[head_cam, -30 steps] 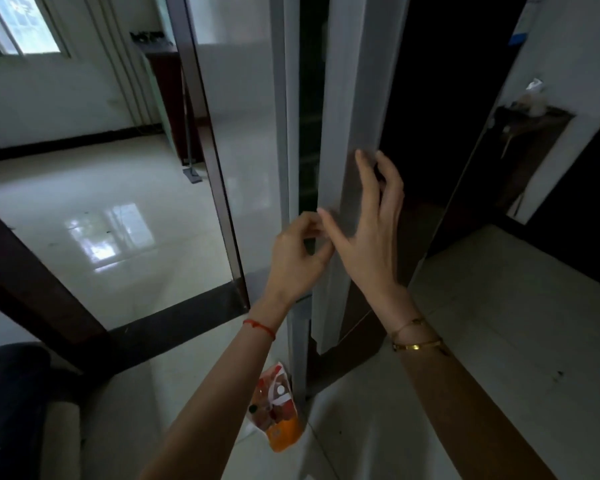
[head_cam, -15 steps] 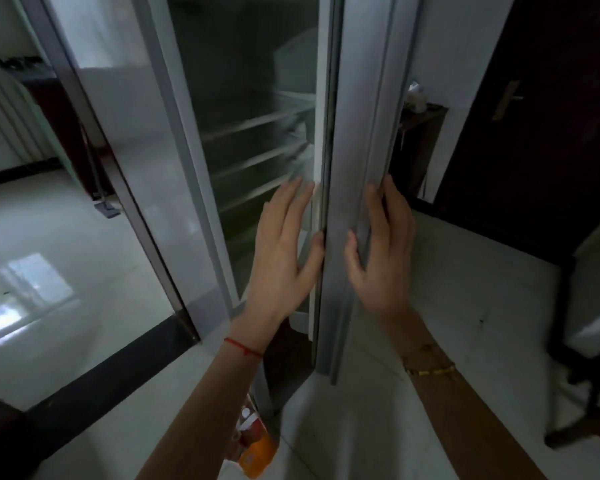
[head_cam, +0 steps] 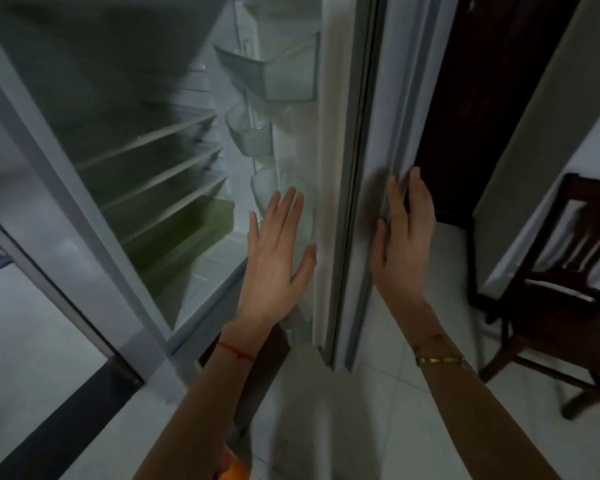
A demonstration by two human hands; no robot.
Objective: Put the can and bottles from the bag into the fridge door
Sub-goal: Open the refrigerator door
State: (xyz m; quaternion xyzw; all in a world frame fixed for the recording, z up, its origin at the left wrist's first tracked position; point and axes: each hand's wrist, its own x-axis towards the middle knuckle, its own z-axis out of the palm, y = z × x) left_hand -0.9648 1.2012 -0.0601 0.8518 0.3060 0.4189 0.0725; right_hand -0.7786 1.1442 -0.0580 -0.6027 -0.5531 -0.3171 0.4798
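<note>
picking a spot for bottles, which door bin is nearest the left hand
The lowest visible door bin, just beyond the left hand; the other two sit higher.

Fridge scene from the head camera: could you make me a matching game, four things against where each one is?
Things:
1 left hand
2 right hand
3 chair
4 bag

Places:
A on the floor at the far right
B at the picture's bottom edge, beside the left forearm
C flat against the outer side of the fridge door
D at the door's inner side, below the door bins

Pairs: 1-D; 2-C; 3-A; 4-B
</note>
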